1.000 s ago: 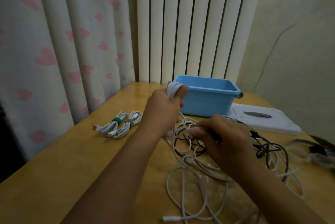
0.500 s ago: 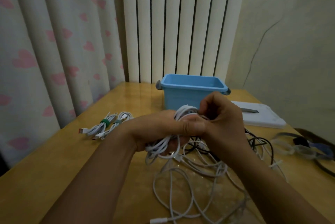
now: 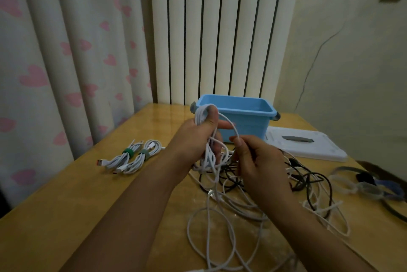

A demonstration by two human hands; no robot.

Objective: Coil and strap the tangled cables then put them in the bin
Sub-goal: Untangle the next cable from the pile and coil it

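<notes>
Your left hand point(image 3: 198, 137) grips the white coil point(image 3: 203, 117) upright, acting as the spool. Right hand point(image 3: 255, 159) pinches the loose run of that cable to feed the next loop. Rest of the tangle point(image 3: 264, 186) sits on the bench point(image 3: 66, 205) below. Two strapped bundles point(image 3: 132, 159) parked left; bin point(image 3: 248, 122) right behind, likely for a short drop.

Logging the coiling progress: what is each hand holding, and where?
Left hand grips the coiled loops of a white cable; right hand pinches that cable's loose strand.
</notes>
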